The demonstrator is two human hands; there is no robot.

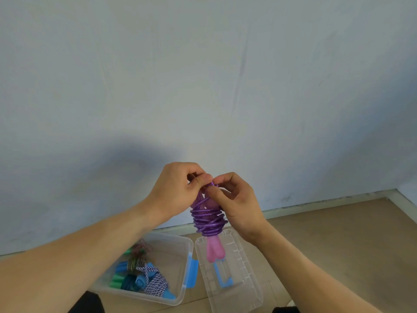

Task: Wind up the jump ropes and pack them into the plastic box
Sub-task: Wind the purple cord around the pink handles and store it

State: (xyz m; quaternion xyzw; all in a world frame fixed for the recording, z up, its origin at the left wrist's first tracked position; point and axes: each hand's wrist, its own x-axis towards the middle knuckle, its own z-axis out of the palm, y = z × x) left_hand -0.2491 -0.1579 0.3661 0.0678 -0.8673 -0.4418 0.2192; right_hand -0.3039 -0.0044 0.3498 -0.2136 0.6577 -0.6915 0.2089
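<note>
A purple jump rope (208, 220) is coiled tightly around its two pink handles (214, 250), which hang upright in the air above the floor. My left hand (178, 188) grips the top of the bundle. My right hand (234, 199) pinches the loose purple rope end at the top, right beside my left thumb. Below on the left, the clear plastic box (178, 245) holds several wound ropes: a blue-and-white one (153, 283) with blue handles and a green-handled one (133, 265).
The box's clear lid (246, 276) with blue latches lies flat on the wooden floor just right of the box, under the hanging handles. A pale wall with a skirting board rises right behind. Dark clothing shows at the bottom edge.
</note>
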